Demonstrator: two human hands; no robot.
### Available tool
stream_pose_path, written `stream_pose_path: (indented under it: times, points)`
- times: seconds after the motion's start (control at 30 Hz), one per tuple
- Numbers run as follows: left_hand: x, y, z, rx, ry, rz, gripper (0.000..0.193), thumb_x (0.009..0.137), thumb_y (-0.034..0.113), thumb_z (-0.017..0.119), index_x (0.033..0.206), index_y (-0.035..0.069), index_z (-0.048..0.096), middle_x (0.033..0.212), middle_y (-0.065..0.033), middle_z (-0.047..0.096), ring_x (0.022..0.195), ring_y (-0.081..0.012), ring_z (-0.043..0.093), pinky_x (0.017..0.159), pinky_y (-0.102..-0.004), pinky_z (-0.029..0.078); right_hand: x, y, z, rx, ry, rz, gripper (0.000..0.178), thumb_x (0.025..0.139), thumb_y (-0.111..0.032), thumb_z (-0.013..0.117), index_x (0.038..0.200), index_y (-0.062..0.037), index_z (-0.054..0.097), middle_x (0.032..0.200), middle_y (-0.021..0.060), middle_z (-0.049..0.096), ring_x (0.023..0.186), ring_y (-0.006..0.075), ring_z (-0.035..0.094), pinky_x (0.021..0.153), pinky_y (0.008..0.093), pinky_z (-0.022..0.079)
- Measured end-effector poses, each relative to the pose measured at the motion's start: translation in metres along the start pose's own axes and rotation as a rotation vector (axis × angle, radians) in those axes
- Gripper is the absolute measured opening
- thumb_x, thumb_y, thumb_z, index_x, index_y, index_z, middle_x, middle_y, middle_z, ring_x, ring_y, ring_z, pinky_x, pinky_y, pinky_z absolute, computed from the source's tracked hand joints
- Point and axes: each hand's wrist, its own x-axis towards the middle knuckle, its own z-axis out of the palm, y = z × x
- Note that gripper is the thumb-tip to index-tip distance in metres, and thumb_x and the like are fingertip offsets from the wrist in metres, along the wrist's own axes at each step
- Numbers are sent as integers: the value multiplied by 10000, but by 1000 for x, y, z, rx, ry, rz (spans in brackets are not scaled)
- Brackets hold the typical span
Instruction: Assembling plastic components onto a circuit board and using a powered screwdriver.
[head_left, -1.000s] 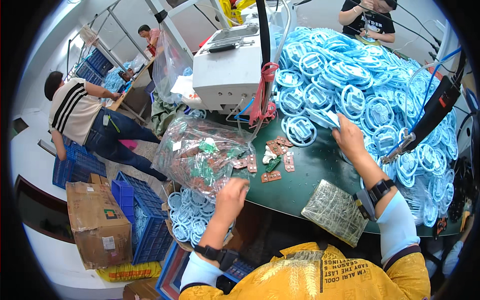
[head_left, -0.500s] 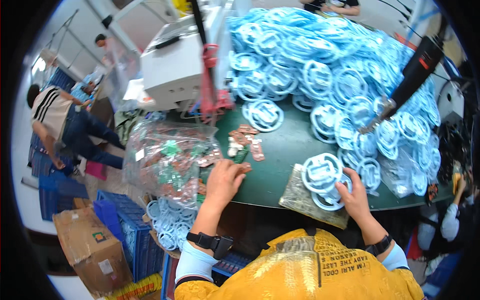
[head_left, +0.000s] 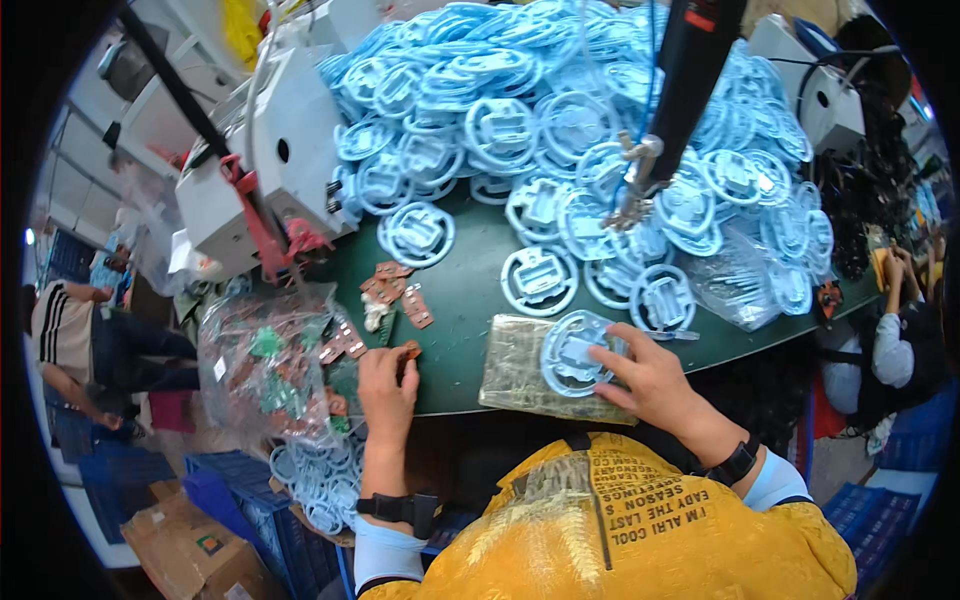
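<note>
My left hand (head_left: 388, 392) is at the table's near edge, with thumb and fingers closed on a small brown flat piece (head_left: 411, 348). Beyond it lie more brown pieces (head_left: 416, 306) and a few small white bits (head_left: 376, 312). A light blue round plastic frame (head_left: 572, 350) rests on a worn, greyish block (head_left: 512, 368). My right hand (head_left: 655, 385) grips this frame's right rim, thumb toward me. Just past the block, another blue frame (head_left: 540, 281) lies flat on the green table (head_left: 465, 300).
A big heap of blue frames (head_left: 500, 130) covers the table's far side. A black tool arm with a metal tip (head_left: 640, 185) hangs over it. Left stand a grey-white machine (head_left: 285, 150) and a clear bag of brown and green pieces (head_left: 265, 360). Other people work at both sides.
The view has swung to the right. One blue frame that overlapped the block now lies on the table beyond it. The other has moved onto the block under my right hand.
</note>
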Motion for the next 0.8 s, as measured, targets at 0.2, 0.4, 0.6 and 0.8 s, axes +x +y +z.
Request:
stream_pose_path:
  times: [0.2, 0.4, 0.6, 0.8]
  points:
    - [-7, 25, 5, -107, 19, 22, 233, 757, -21, 739, 980, -2, 674, 1002, -117, 567, 886, -263, 602, 699, -325, 554, 2, 10, 12, 10, 64, -3, 397, 730, -109, 816, 1091, -46, 666, 1208, 192, 609, 803, 275, 627, 714, 398, 526]
    - [-18, 21, 2, 21, -13, 59, 254, 725, -1, 753, 963, 20, 665, 1051, -118, 583, 941, -299, 580, 806, -383, 501, 7, 5, 13, 10, 64, -43, 408, 732, -107, 818, 1100, -29, 662, 1196, 192, 609, 777, 276, 596, 733, 392, 505]
    - [-23, 16, 5, 42, 8, -14, 269, 715, 34, 778, 959, 45, 663, 1017, -101, 602, 930, -301, 574, 834, -402, 454, 5, 6, 13, 17, 59, -56, 459, 700, -141, 845, 1107, -34, 663, 1203, 192, 608, 827, 291, 598, 756, 399, 502]
    - [-27, 17, 1, 58, 32, -77, 248, 719, 63, 801, 929, 39, 671, 946, -105, 609, 906, -302, 566, 811, -403, 454, 1, 6, 10, 3, 54, -73, 485, 683, -160, 855, 1111, -37, 664, 1210, 189, 606, 845, 300, 600, 769, 406, 501]
